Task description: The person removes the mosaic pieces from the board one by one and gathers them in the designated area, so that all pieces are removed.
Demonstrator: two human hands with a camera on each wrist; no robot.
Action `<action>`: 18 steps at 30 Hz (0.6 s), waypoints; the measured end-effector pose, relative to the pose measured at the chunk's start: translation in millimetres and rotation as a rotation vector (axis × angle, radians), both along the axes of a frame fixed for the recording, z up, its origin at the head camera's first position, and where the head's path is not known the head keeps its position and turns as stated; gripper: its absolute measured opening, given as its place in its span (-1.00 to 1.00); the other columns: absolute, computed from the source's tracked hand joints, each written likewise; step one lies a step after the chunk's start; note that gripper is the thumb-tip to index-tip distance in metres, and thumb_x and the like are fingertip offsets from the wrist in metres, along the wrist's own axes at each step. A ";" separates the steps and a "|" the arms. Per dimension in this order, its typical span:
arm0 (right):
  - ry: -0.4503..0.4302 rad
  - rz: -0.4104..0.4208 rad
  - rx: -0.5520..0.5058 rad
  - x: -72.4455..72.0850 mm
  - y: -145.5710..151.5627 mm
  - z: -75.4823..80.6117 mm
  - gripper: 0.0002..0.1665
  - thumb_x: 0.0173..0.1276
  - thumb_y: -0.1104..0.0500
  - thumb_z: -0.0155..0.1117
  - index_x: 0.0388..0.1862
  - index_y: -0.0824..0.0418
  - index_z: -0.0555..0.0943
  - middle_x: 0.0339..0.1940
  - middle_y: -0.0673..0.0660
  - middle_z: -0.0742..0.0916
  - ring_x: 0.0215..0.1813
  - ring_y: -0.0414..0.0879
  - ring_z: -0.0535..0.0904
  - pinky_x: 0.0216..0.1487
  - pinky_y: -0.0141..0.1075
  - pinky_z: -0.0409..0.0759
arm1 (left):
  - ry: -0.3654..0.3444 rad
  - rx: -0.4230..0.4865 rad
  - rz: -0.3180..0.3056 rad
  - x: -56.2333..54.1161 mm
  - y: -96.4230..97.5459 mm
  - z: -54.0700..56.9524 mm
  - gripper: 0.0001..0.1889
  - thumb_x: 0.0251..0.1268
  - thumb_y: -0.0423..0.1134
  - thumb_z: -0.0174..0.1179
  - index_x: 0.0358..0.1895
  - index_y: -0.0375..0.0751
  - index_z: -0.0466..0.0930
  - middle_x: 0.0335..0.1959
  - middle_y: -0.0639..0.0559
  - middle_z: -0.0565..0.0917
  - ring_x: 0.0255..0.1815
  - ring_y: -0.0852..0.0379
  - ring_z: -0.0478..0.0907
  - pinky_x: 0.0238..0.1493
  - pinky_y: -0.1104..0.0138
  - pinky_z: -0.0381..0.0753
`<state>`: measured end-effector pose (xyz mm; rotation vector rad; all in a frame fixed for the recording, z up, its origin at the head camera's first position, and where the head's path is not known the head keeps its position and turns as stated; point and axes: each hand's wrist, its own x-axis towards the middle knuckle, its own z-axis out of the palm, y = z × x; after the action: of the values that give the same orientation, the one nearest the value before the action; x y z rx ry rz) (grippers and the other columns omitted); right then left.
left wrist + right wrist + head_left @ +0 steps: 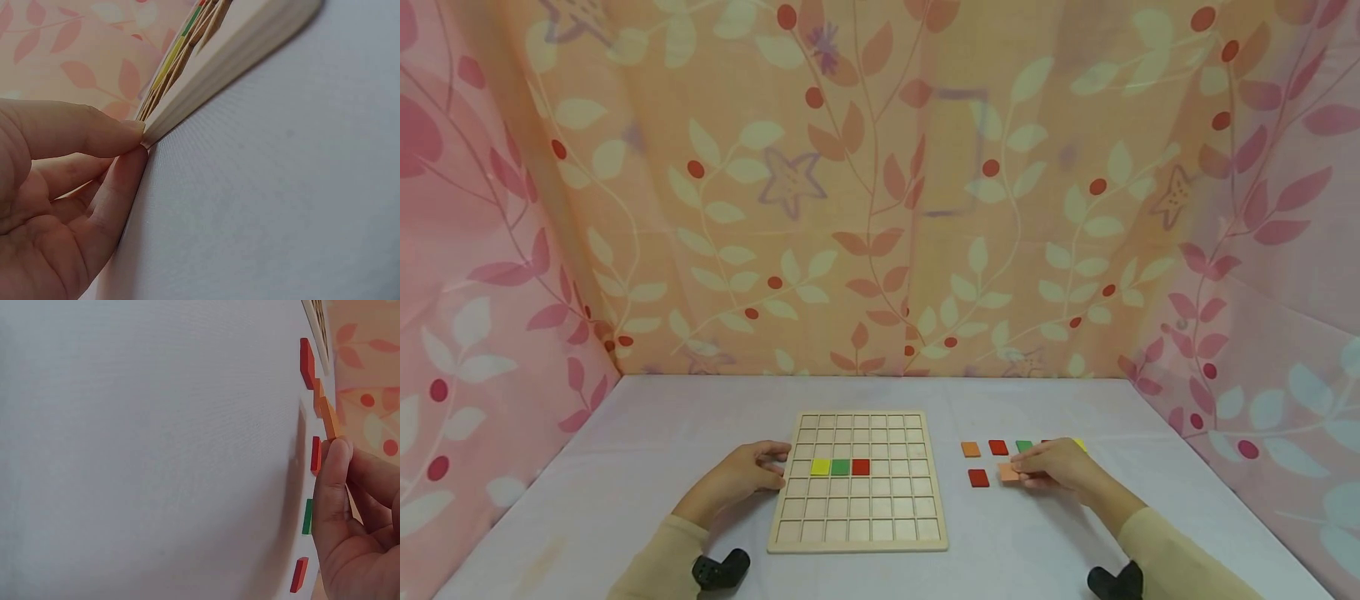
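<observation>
A wooden grid board [868,547] lies flat on the white table. In one of its rows sit a yellow tile [821,467], a green tile [840,467] and a red tile [861,467], side by side. My left hand [747,475] is at the board's left edge; in the left wrist view its thumb and a finger pinch the rim [219,81]. Right of the board, my right hand [1060,468] pinches an orange square tile [1008,473] between thumb and fingers. The right wrist view shows this tile [329,419] raised off the cloth.
Loose tiles lie right of the board: an orange tile [971,449], a red tile [997,447], a green tile [1023,446] and another red tile [978,478]. A yellow tile [1081,444] is partly behind the right hand. Patterned curtains [880,208] enclose the table.
</observation>
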<state>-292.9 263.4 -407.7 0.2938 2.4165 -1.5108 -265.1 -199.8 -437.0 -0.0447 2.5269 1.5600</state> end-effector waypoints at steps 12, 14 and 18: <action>-0.015 -0.019 -0.003 -5.1 2.3 -9.7 -0.71 0.23 0.29 0.42 -0.09 0.42 0.72 -0.47 0.08 0.73 -0.48 -0.20 0.64 -0.32 -0.37 0.69 | -0.004 -0.023 0.015 0.5 0.3 -0.3 -0.39 0.03 -0.55 0.31 0.27 -0.44 0.47 0.10 -0.21 0.59 -0.17 0.11 0.55 -0.19 0.31 0.59; -0.017 -0.018 -0.005 -5.7 2.7 -10.2 -0.71 0.23 0.29 0.42 -0.09 0.42 0.72 -0.48 0.08 0.74 -0.48 -0.20 0.64 -0.32 -0.37 0.69 | 0.000 -0.025 0.009 0.3 0.2 -0.4 -0.39 0.04 -0.55 0.31 0.27 -0.45 0.47 0.10 -0.22 0.59 -0.17 0.11 0.55 -0.19 0.30 0.60; -0.020 -0.020 -0.006 -6.9 3.3 -10.6 -0.71 0.24 0.27 0.43 -0.10 0.41 0.72 -0.48 0.09 0.74 -0.48 -0.19 0.65 -0.32 -0.37 0.69 | 0.004 -0.020 0.002 0.2 -0.3 -0.6 -0.38 0.03 -0.55 0.31 0.28 -0.46 0.46 0.11 -0.24 0.58 -0.18 0.11 0.55 -0.19 0.29 0.60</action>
<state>-299.8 266.7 -418.3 0.3314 2.4001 -1.5153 -264.9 -200.1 -437.6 -0.0467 2.5464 1.5372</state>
